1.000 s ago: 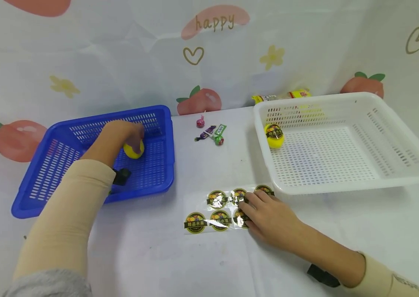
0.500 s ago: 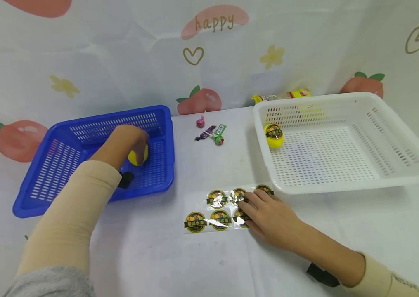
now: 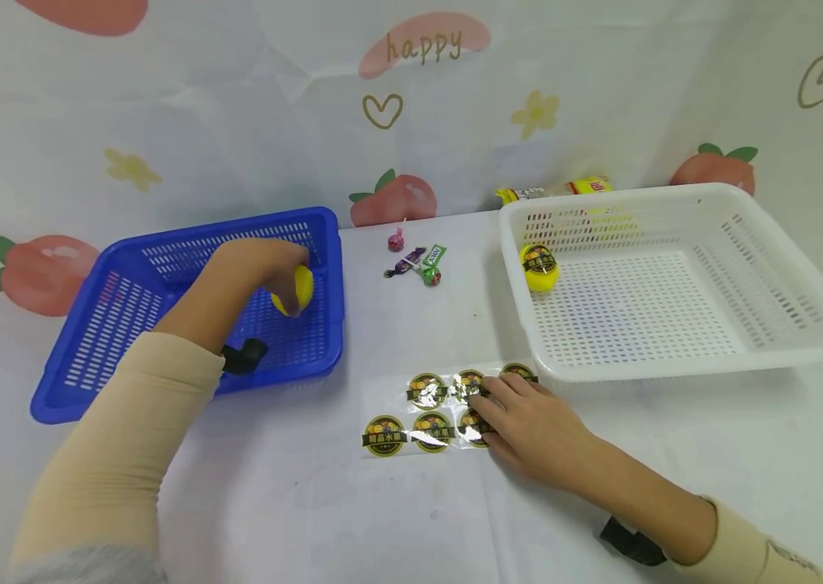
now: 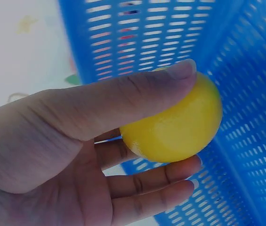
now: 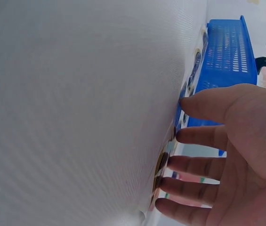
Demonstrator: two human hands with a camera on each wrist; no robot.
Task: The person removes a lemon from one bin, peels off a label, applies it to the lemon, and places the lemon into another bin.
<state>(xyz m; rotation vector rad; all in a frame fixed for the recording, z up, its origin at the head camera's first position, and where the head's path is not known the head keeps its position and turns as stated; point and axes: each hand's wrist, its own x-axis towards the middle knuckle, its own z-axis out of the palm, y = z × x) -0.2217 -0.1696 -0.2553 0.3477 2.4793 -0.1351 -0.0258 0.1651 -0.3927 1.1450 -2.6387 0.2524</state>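
Observation:
In the head view my left hand (image 3: 258, 264) reaches down into the blue basket (image 3: 339, 324) and holds a round, lemon-like yellow fruit (image 3: 303, 285). The left wrist view shows the thumb lying across the top of this yellow fruit (image 4: 180, 132), fingers beneath it, close to the slotted basket wall. On the table in front, my right hand (image 3: 538, 438) rests with its fingertips on a clear sheet of round black-and-gold stickers (image 3: 431, 434), covering part of the right end. Its fingers look extended and spread in the right wrist view.
To the right stands a white basket (image 3: 688, 370), with another yellow fruit (image 3: 541, 278) bearing a sticker at its left side. A pink candy (image 3: 396, 241) and wrapped lollipops (image 3: 430, 274) lie between the baskets. Yellow packets (image 3: 590, 186) sit behind the white basket.
My left hand has moved rightward inside the blue basket and carried the yellow fruit toward the basket's right wall. The right hand and sticker sheet have stayed in place.

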